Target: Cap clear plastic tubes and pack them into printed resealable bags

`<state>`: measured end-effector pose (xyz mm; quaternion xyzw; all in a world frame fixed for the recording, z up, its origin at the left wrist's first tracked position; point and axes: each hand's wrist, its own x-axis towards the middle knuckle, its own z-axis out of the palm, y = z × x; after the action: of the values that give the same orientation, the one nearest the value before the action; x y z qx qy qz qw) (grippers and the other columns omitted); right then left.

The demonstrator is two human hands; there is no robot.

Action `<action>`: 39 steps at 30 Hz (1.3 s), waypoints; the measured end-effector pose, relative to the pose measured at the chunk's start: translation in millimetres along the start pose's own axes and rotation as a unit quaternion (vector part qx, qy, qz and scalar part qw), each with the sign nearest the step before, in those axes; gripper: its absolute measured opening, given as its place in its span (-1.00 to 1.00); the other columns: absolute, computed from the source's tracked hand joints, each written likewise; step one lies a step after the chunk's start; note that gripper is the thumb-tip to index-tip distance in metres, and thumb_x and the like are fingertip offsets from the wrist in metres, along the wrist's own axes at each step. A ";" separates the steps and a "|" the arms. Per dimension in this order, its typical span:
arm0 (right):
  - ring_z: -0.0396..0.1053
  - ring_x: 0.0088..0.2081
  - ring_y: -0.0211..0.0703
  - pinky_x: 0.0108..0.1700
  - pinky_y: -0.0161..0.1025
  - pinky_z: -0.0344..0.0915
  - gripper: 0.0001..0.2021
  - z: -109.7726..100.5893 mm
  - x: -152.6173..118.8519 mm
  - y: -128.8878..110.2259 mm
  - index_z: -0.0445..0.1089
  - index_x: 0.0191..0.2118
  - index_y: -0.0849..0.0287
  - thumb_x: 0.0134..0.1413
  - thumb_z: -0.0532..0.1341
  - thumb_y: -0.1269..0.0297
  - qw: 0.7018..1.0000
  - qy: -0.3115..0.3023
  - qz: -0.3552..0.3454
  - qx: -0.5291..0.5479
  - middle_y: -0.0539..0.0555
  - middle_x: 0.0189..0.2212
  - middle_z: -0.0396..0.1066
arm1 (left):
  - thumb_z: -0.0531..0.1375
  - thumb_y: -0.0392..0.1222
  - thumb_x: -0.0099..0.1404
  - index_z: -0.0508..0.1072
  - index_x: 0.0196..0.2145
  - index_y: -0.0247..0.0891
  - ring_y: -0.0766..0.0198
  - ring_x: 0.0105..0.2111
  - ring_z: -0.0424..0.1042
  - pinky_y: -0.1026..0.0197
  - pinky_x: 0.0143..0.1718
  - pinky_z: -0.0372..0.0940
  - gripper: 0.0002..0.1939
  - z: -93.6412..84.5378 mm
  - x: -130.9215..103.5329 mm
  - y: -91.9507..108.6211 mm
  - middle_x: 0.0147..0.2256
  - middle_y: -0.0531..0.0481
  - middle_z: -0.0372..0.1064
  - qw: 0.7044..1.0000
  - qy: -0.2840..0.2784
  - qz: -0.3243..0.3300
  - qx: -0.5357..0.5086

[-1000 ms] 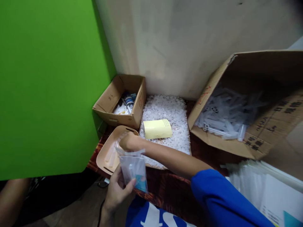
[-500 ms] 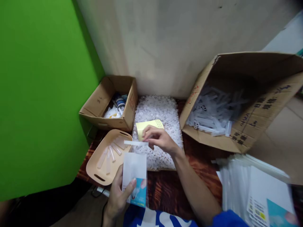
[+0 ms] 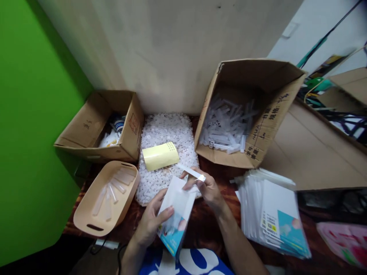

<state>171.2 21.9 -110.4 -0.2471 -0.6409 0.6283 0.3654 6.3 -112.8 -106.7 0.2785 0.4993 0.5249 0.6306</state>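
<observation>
While the left hand grips the white-and-teal packet at its 3 o'clock, the right hand sits, fingers bent, by the packet's 1 o'clock end, near a pale strip; its grip I cannot tell.

1. A small packing workshop, by the look of it, rather than a home;
2. a carton, hand-marked and open at one side, bears a heap of clear tubes; small white pieces lie massed beside it;
3. more such tubes sit in a tan tray;
4. printed packets lie stacked on a wood-grained table, near a matching packet in hand.
</observation>
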 end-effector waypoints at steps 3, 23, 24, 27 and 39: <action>0.44 -0.22 -0.06 -0.29 -0.22 0.38 -0.16 -11.5 -11.1 -10.9 0.65 -0.24 0.16 0.23 -0.18 -0.41 0.997 -0.075 0.009 -0.013 0.21 0.04 0.42 | 0.35 0.02 0.21 0.35 0.20 -0.34 0.00 -0.11 0.51 0.22 -0.16 0.38 -0.32 4.5 1.8 2.2 -0.03 -0.23 0.51 1.000 0.000 0.010 0.019; 0.43 -0.30 -0.11 -0.20 -0.24 0.39 -0.65 7.5 -23.5 19.8 0.47 -0.29 0.21 0.28 0.15 0.00 0.987 0.126 0.103 0.010 0.07 -0.39 0.47 | 0.20 -0.21 0.38 0.54 0.05 -0.13 0.04 -0.01 0.48 0.03 0.03 0.38 -0.70 49.8 20.6 -5.7 0.02 -0.18 0.47 0.811 0.061 0.287 0.506; 0.43 -0.28 -0.09 -0.16 -0.22 0.38 -0.67 6.0 -24.5 21.8 0.48 -0.30 0.21 0.28 0.15 0.04 0.989 0.114 0.097 -0.011 0.07 -0.38 0.48 | 0.17 -0.23 0.40 0.56 0.01 -0.14 0.08 -0.04 0.50 0.08 0.01 0.40 -0.73 51.1 23.1 -3.1 -0.03 -0.16 0.49 0.820 0.064 0.292 0.488; 0.46 -0.19 -0.03 -0.06 -0.15 0.38 -0.79 3.6 -30.3 23.9 0.49 -0.22 0.19 0.22 0.15 0.22 0.991 0.073 0.087 -0.071 0.11 -0.29 0.53 | 0.16 -0.26 0.41 0.57 -0.05 -0.18 0.13 -0.08 0.51 0.14 -0.01 0.41 -0.76 53.0 37.0 3.5 -0.10 -0.13 0.51 0.826 0.082 0.321 0.455; 0.47 -0.36 -0.06 -0.31 -0.22 0.29 -0.71 -1.5 -40.5 16.7 0.44 -0.34 0.21 0.30 0.00 0.40 0.966 0.005 0.027 -0.258 0.17 -0.39 0.52 | 0.27 -0.19 0.33 0.61 -0.31 -0.25 0.23 -0.29 0.45 0.26 -0.26 0.35 -0.87 55.1 61.2 19.4 -0.33 -0.06 0.45 0.913 0.020 0.226 0.339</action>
<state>194.7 -7.1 -133.3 -0.3533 -0.7724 0.4501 0.2755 46.6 -40.0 -91.3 0.5703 0.5836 0.4584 0.3522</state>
